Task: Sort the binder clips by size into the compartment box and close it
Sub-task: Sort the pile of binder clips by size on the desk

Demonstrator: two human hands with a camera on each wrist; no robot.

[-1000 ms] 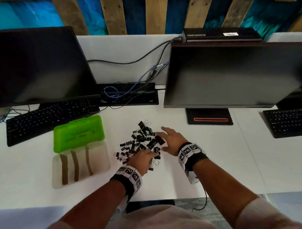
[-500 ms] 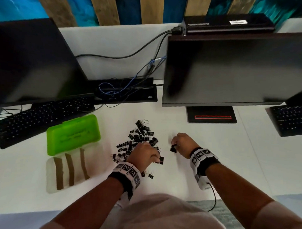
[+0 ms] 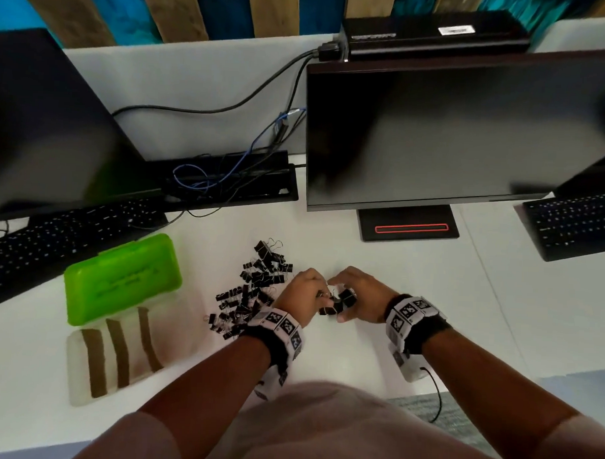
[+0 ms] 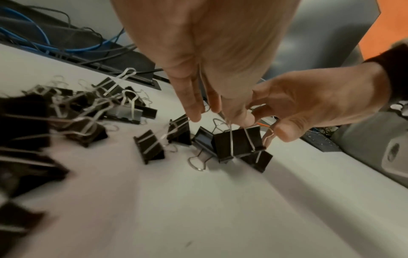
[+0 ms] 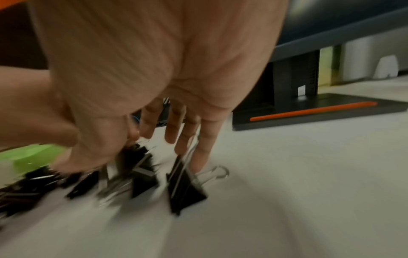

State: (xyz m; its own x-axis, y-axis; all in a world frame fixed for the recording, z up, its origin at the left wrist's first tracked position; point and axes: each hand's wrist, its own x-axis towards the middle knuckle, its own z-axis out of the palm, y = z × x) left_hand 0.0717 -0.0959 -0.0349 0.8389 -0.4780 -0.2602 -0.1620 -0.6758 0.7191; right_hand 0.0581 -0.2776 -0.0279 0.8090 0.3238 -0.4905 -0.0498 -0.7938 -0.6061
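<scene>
— Head view: both hands met near the table's (image 3: 429,302) front edge, just right of the binder clip pile (image 3: 254,289).
— Left hand (image 3: 300,292)?
— Fingers pointed down, tips pinching a wire handle of a large binder clip (image 4: 237,142), lifted off the white top.
— Right hand (image 3: 359,295)?
— Curled loosely around the same cluster, thumb and forefinger at the wire loops; grip probably closed on a clip, though too blurred in the right wrist view to say for sure.
— Compartment box (image 3: 118,353)?
— Toward the table's left edge, lying open, green lid (image 3: 122,278) folded back; clear tray apparently without clips.
</scene>
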